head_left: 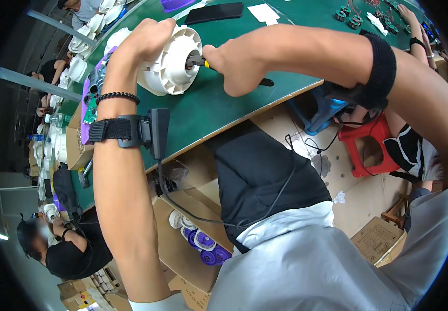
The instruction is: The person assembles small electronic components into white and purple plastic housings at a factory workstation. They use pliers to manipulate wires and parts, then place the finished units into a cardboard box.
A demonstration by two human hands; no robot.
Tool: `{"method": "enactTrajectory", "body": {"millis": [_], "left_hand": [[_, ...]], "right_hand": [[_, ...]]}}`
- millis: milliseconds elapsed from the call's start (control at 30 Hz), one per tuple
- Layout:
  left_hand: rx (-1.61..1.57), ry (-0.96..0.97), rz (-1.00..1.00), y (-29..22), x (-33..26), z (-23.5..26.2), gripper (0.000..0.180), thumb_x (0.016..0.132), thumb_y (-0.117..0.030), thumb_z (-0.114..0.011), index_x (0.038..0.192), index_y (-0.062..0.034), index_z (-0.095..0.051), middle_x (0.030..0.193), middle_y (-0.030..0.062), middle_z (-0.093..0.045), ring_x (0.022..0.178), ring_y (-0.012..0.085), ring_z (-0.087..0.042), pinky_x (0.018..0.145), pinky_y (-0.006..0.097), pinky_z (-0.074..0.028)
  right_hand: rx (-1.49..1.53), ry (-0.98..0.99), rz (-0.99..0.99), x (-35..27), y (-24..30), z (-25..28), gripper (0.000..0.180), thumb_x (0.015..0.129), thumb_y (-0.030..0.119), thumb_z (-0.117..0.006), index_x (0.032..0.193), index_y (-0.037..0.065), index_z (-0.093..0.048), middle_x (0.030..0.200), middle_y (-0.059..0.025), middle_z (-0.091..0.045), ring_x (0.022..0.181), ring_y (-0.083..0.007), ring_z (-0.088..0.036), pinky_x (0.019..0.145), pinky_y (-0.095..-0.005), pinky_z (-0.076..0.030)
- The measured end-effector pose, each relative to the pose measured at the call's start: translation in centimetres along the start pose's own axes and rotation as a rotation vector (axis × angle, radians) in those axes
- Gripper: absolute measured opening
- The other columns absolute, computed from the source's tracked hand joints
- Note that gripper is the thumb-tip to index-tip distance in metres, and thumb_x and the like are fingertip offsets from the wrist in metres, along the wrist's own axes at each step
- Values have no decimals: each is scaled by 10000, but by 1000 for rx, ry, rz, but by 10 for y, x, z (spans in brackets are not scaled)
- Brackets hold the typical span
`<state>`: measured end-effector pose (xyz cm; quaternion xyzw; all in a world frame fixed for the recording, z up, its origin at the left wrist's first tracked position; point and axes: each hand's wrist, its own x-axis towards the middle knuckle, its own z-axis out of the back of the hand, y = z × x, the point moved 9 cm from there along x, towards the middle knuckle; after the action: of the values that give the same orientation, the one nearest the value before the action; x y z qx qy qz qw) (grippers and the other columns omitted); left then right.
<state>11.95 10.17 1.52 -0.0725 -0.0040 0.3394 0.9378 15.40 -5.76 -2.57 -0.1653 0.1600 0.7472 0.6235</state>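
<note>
My left hand (154, 37) is closed round the upper rim of a white ribbed plastic housing (162, 75), which is tilted on its side near the table edge. My right hand (242, 61) is wrapped round a pair of pliers with dark metal jaws (197, 60) and a bit of yellow on the grip. The jaws reach into the round central opening of the housing; what they touch inside is too small to make out. A dark handle end (267, 82) sticks out below my right hand.
On the green table (229, 111) lie a black phone (214, 13), white paper (263, 14) and small wired coils (355, 22). A cardboard box (180, 262) with purple and white parts stands below. Red (356, 147) and blue (317, 111) stools are at right; co-workers sit on both sides.
</note>
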Motion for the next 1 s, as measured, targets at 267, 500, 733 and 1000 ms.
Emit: {"method": "enactTrajectory", "body": {"millis": [267, 500, 733, 1000], "left_hand": [[-190, -68, 165, 7, -8, 2, 577, 880, -398, -447, 940, 146, -628, 909, 243, -687, 791, 294, -627, 748, 428, -481], [-177, -60, 229, 12, 1, 0, 575, 906, -405, -442, 994, 127, -644, 966, 236, -698, 810, 307, -640, 763, 422, -484], [-131, -74, 152, 4, -6, 4, 597, 911, -424, -437, 1044, 120, -644, 1030, 253, -688, 910, 306, -644, 827, 423, -475], [-71, -14, 114, -5, -8, 5, 610, 912, -441, -416, 1081, 98, -646, 1110, 269, -673, 981, 328, -641, 874, 427, -474]], "right_hand": [[-219, -142, -59, -1, 5, 6, 411, 832, 89, -581, 1195, -76, -483, 961, -250, -666, 896, -358, -700, 710, -431, -565], [-73, -504, 104, -25, 6, 20, 256, 819, 26, -616, 1033, -106, -565, 863, -208, -684, 814, -328, -718, 664, -392, -569], [-281, -569, 193, -24, 14, 12, 276, 789, 0, -637, 1024, -131, -576, 899, -209, -665, 808, -314, -713, 683, -366, -568], [-148, -549, -92, -17, 9, 14, 454, 789, 90, -710, 1169, -72, -521, 978, -235, -667, 842, -331, -704, 655, -451, -568]]}}
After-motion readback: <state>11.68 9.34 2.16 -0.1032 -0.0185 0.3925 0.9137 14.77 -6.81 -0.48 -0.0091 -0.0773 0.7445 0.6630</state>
